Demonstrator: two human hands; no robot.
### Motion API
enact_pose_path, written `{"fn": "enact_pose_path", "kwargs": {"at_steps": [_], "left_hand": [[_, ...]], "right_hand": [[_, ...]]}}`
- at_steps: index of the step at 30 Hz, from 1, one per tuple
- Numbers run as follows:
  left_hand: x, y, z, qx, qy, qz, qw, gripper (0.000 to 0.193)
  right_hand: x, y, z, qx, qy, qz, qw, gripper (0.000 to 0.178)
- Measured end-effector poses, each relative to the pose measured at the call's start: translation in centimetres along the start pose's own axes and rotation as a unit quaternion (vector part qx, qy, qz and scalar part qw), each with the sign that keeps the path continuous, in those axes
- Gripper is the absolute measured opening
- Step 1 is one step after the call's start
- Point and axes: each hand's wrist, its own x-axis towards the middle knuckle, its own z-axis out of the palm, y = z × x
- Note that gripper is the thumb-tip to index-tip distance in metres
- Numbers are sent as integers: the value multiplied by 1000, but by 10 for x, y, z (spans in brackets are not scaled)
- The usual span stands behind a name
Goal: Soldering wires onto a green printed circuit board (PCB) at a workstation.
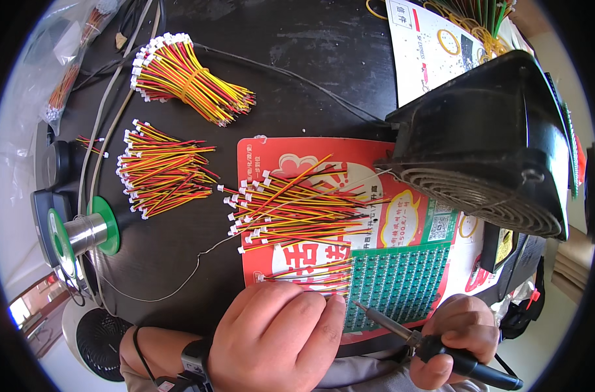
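My right hand (458, 340) is wrapped round the black handle of a soldering iron (402, 334), whose tip points left over a green circuit board panel (399, 281). My left hand (281, 333) is closed in a pinch at the panel's left edge; what lies between its fingertips is hidden. Just beyond it, several red, yellow and black wires (310, 273) reach the panel's left edge. A larger loose pile of such wires with white connectors (297, 212) lies on a red printed sheet (252, 163), which also lies under the panel.
A black fan unit (480, 144) stands at right, beside a yellow sponge (505, 247). Solder wire runs from a green-ended spool (85, 235) across the wire pile. Farther left lie a loose wire heap (167, 170) and a banded wire bundle (189, 78). Grey cables (101, 130) cross the dark table.
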Motion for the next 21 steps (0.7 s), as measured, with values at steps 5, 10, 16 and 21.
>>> {"fn": "enact_pose_path", "kwargs": {"at_steps": [5, 10, 16, 21], "left_hand": [[-5, -17, 10, -4, 65, 123, 990, 21], [-5, -14, 9, -3, 90, 118, 989, 22], [-2, -8, -1, -6, -14, 2, 1000, 23], [2, -21, 6, 14, 61, 173, 983, 23]], "right_hand": [[3, 3, 6, 4, -48, 11, 999, 28], [2, 5, 6, 11, -52, 0, 999, 28], [3, 5, 8, 14, -19, -15, 1000, 27], [4, 3, 4, 7, -23, -23, 999, 28]]}}
